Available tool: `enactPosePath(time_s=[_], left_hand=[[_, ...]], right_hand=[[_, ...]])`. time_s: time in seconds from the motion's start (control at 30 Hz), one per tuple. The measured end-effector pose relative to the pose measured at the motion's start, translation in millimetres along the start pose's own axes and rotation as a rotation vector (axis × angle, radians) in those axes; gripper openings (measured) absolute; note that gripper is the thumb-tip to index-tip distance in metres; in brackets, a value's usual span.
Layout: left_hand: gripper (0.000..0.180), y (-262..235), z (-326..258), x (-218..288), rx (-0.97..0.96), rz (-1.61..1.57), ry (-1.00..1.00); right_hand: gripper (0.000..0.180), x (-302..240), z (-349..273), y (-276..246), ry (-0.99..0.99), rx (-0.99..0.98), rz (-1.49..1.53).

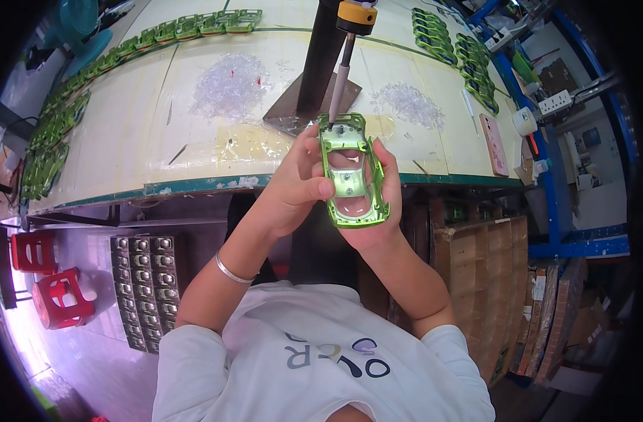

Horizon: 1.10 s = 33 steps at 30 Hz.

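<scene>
Between both hands I hold a bright green toy car body shell (348, 181), its hollow inside facing up, with clear plastic window pieces set in it. My left hand (297, 179) grips the left side, thumb over the edge. My right hand (382, 200) wraps around the right side and the near end. A mounted screwdriver (340, 84) with a yellow-and-black collar hangs down from above, and its tip meets the far end of the shell. Behind it rises a dark metal post on a square base plate (283, 112).
Two piles of small clear plastic pieces (230, 86) (409, 104) lie on the pale table (124, 141). Rows of green shells (160, 32) line its left and far edges, with more at the right (476, 70). A pink phone (494, 144) lies right. Cardboard boxes (480, 274) and red stools (63, 299) stand below.
</scene>
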State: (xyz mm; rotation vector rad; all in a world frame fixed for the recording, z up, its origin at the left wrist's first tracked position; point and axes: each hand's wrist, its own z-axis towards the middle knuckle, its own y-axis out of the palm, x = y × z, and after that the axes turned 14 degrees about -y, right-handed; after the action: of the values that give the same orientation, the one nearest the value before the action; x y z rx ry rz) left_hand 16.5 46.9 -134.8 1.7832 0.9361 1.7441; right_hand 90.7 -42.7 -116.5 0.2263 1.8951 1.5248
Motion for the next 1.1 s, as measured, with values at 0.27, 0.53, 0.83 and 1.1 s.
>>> enactPosePath(time_s=[0.27,0.53,0.83,1.1], left_hand=[[0.103,2,1,3,-0.045,-0.013,-0.007],[0.102,9,-1,6,-0.008,-0.004,-0.035],[0.095,9,0,4,0.015,0.080,-0.023],[0.069,19,2,9,-0.002,-0.013,-0.019]], right_hand=[[0.053,-2,-3,5,-0.011,0.001,-0.009],[0.053,-5,-6,4,-0.007,-0.024,0.050],[0.054,-7,-8,13,-0.034,0.014,-0.057],[0.044,-12,-9,13,0.012,-0.037,-0.004]])
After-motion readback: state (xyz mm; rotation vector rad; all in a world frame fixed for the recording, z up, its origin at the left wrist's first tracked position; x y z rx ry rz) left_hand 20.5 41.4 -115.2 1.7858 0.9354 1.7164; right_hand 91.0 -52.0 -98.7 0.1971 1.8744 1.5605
